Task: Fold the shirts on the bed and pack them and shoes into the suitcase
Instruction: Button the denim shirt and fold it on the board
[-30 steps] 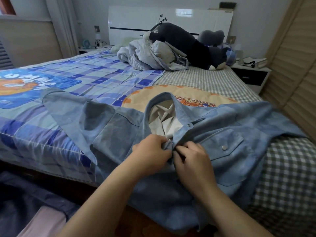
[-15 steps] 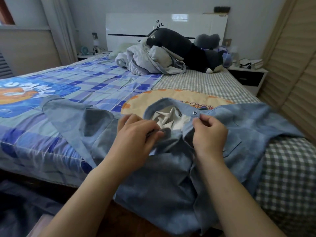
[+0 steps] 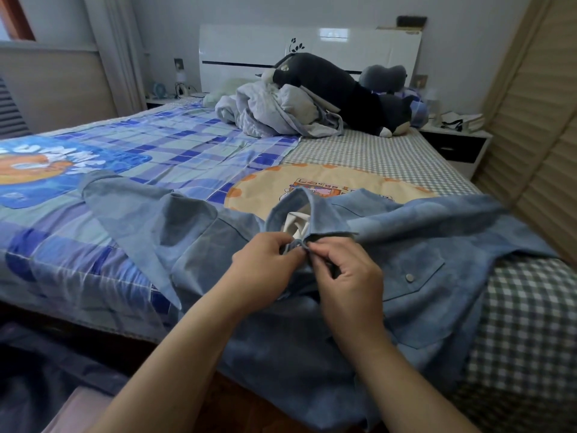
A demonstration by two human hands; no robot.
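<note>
A blue denim shirt [image 3: 415, 276] lies spread front-up across the near edge of the bed [image 3: 193, 157], its hem hanging over the side. Its collar stands up around a pale lining. My left hand [image 3: 265, 270] and my right hand [image 3: 346, 273] meet just below the collar, each pinching one edge of the shirt's front placket together. A crumpled pile of grey-white clothes [image 3: 278, 114] sits near the headboard. No shoes show. At the bottom left a dark fabric-lined opening [image 3: 46, 379], perhaps the suitcase, lies on the floor.
A large dark plush toy [image 3: 343, 95] lies across the head of the bed. A nightstand [image 3: 452, 142] stands at the right, beside slatted wardrobe doors [image 3: 537, 145]. Another nightstand and curtains are at the back left.
My hands were apart on the collar half a second ago; they have come together again at the placket below it. The collar now stands more upright.
</note>
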